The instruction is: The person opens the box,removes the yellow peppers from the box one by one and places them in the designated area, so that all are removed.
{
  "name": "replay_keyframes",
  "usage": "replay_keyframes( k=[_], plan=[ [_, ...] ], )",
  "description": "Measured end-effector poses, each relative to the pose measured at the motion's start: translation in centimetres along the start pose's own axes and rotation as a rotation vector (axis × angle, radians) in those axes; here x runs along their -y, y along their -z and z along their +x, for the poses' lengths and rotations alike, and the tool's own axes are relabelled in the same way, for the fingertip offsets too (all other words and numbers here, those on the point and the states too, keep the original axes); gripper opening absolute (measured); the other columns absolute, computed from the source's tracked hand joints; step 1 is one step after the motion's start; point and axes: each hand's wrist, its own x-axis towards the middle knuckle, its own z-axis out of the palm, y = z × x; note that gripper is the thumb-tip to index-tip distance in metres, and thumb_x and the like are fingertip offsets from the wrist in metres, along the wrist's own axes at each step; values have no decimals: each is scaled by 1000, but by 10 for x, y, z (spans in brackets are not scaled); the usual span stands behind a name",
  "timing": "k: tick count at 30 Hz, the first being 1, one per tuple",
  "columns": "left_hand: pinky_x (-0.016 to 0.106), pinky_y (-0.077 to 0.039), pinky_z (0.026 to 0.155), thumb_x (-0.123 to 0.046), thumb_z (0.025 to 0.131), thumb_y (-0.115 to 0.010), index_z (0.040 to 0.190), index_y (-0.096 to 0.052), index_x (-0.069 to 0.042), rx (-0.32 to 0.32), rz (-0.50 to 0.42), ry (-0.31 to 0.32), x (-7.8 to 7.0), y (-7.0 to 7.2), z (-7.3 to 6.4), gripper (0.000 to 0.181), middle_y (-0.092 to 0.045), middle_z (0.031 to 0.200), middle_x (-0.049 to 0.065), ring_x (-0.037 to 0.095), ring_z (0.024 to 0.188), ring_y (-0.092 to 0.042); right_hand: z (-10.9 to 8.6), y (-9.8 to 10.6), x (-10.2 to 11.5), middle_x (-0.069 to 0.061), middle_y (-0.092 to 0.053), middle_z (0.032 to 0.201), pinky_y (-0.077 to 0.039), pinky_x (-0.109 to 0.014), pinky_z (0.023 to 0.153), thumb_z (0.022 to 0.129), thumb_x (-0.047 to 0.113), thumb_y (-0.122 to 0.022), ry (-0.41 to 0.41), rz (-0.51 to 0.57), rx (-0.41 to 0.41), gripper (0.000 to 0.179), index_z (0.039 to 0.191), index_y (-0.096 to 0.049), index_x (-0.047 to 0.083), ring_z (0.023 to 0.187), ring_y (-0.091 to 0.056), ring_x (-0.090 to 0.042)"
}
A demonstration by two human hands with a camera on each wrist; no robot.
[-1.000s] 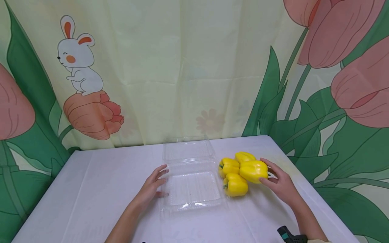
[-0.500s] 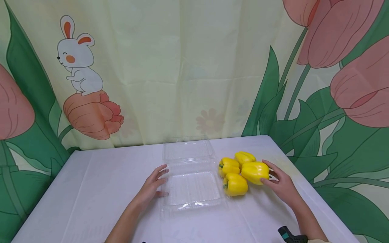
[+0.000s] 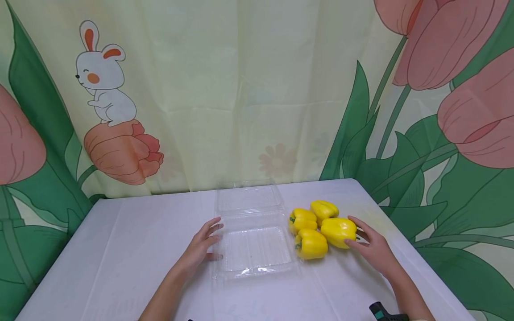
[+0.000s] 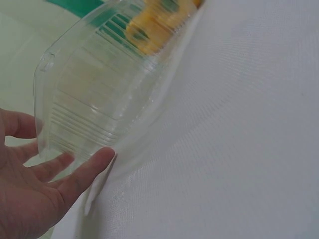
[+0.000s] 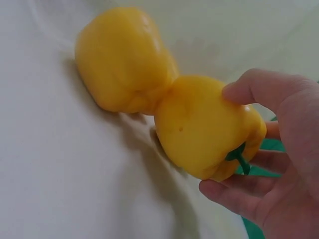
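My right hand [image 3: 374, 249] holds a yellow bell pepper [image 3: 338, 232] by its stem end, thumb on one side and fingers on the other. In the right wrist view, the green stem [image 5: 240, 157] of this pepper points toward the palm. Beside it sit three more yellow bell peppers, a front one [image 3: 312, 244], a left one [image 3: 302, 220] and a back one [image 3: 323, 209]. My left hand [image 3: 194, 247] is at the left side of a clear plastic clamshell container [image 3: 257, 249], its fingers spread and loosely bent along the wall.
The container's lid [image 3: 249, 199] lies folded back toward the far edge of the white-covered table [image 3: 132, 249]. Behind the table hangs a printed curtain [image 3: 201, 89] with a rabbit and tulips. A black device [image 3: 386, 312] shows by my right wrist.
My right hand has brought its pepper slightly toward me and to the right, lower against the other peppers. The left hand and the container have stayed put.
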Motion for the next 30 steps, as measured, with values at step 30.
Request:
replay_keyframes(
  k=[30],
  plan=[
    [43,-59,77,-8,98,-45,150,-31,-17,-7,-2,0,0,0,0,54,-32,156,16,43,140,-32,-1,-1,-14,-23,-28,156,-47,-53,101,91,47,-61,-72,-46,68,80,153,-26,10,136,-34,-47]
  ],
)
